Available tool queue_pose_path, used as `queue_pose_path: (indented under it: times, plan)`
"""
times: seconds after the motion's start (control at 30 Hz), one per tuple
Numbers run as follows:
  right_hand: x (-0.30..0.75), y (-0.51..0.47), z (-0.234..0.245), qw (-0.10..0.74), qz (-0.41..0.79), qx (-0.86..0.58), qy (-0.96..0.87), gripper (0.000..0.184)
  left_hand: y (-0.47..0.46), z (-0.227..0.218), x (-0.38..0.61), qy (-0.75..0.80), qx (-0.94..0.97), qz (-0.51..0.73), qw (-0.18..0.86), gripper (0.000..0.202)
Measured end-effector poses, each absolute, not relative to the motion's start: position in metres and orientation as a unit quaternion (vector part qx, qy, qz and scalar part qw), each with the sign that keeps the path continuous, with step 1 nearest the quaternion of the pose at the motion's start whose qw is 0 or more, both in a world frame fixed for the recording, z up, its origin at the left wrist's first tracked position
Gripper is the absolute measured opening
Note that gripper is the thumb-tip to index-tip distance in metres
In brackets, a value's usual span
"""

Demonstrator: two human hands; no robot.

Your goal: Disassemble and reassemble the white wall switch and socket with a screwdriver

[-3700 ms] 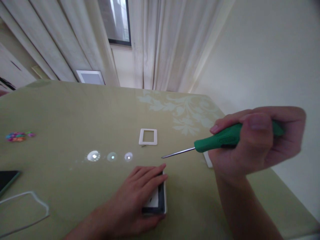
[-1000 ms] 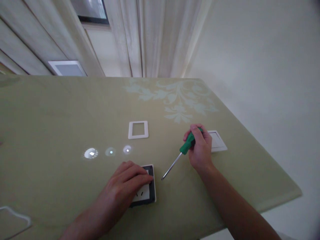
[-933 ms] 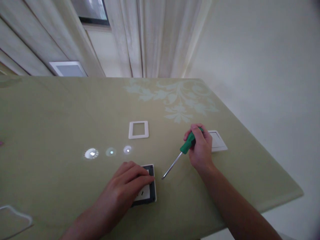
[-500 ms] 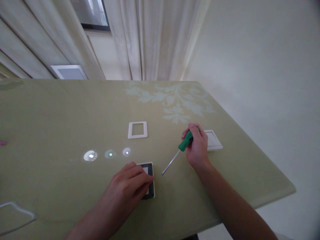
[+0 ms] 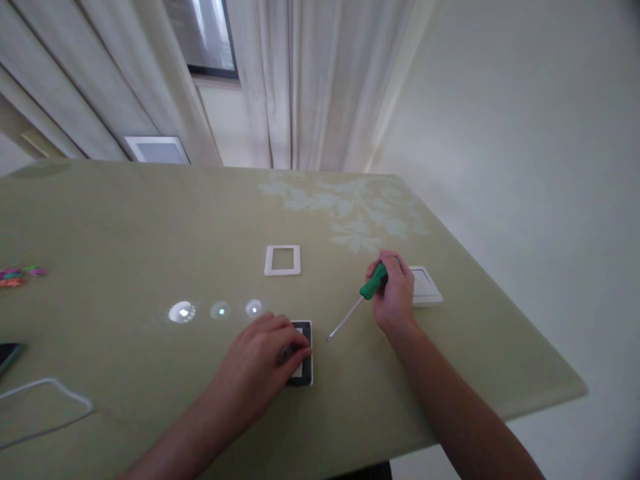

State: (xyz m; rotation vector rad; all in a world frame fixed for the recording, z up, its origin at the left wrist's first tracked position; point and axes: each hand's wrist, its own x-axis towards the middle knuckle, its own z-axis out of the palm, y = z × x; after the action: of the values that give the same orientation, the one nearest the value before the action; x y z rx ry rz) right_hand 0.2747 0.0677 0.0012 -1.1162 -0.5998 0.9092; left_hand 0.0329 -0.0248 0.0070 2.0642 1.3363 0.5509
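Note:
My left hand (image 5: 257,363) lies over a wall socket module (image 5: 304,353) with a dark frame and white face, fingers curled and pressed on it, holding it flat on the green table (image 5: 125,220). My right hand (image 5: 395,297) is wrapped round the green handle of a screwdriver (image 5: 357,303). Its metal shaft slants down to the left, and the tip rests near the table just right of the socket. A white square frame (image 5: 283,260) lies beyond the socket. A white cover plate (image 5: 425,287) sits right behind my right hand.
Three bright light reflections (image 5: 220,311) lie in a row left of the socket. Colourful small items (image 5: 20,275) sit at the far left, a dark flat object (image 5: 7,357) and a clear plastic outline (image 5: 43,410) at the near left. Curtains (image 5: 310,80) hang behind the table; its right edge (image 5: 500,300) drops off.
My right hand came down from high on the right to the table beside the white cover plate. My left hand has slid further over the socket, hiding most of its face.

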Motion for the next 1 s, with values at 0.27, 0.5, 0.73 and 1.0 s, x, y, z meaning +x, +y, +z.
queue_pose_path:
  times: [0.27, 0.5, 0.73, 1.0]
  plan:
    - [0.275, 0.07, 0.002, 0.722, 0.396, -0.499, -0.268, 0.037, -0.017, 0.017, 0.036, 0.524, 0.76, 0.147, 0.355, 0.011]
    - [0.27, 0.071, 0.001, 0.728, 0.397, -0.492, -0.264, 0.036, -0.017, 0.016, 0.039, 0.538, 0.762, 0.149, 0.329, 0.013]
    - [0.268, 0.068, 0.003, 0.732, 0.394, -0.486, -0.27, 0.039, -0.02, 0.01, 0.039, 0.523, 0.777, 0.175, 0.304, 0.011]
    - [0.271, 0.069, 0.001, 0.737, 0.396, -0.48, -0.264, 0.039, -0.024, 0.003, 0.043, 0.515, 0.81, 0.159, 0.232, 0.013]
